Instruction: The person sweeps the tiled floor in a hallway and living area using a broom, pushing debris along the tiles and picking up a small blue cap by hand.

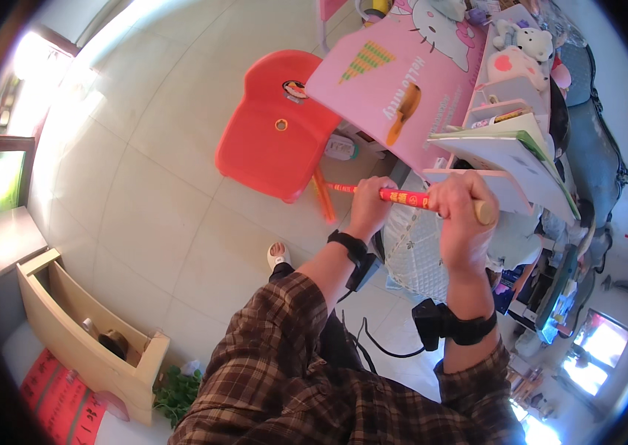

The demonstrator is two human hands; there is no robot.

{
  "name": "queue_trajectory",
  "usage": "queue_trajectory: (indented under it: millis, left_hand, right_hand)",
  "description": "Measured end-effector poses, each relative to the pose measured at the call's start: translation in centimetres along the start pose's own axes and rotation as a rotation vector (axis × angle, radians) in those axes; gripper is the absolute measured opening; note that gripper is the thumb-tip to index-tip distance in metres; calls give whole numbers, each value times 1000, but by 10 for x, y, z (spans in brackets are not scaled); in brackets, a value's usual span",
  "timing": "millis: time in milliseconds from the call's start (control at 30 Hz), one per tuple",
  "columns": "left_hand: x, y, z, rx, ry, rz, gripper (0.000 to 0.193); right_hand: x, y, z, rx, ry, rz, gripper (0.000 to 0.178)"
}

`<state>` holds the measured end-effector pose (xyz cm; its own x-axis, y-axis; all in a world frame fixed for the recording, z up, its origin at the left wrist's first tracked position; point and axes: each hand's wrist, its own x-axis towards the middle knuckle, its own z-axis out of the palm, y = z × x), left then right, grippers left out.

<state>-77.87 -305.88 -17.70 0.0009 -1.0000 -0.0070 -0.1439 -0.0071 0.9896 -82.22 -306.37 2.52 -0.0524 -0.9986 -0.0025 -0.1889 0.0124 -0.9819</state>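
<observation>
Head view: a person in brown plaid sleeves grips a long red pole (407,197) with both hands, above the pale tiled floor (158,193) and between a red chair (269,141) and the right forearm. The right hand (464,215) wraps the shaft near its tan, rounded end; the left hand (372,200) closes around it farther along. The step in hand appears to be steering the pole's far end low beside the chair — a next move would likely call for a firm two-handed hold and care around the chair and the pink tabletop (358,107). The pole looks slim and straight, glossy red with yellow markings. Past the left hand it narrows toward an orange strip (324,200) — whether the two are joined, one cannot tell.
</observation>
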Motion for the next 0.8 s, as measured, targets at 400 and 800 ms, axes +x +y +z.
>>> queue_trajectory:
  millis: [400, 800]
  left_hand:
    - [-94, 29, 39, -167, -385, -197, 13]
    - [-71, -10, 36, -34, -303, -240, 11]
  right_hand:
    - [-54, -8, -37, -9, 160, 200, 23]
    - [-31, 26, -33, -36, 150, 216, 26]
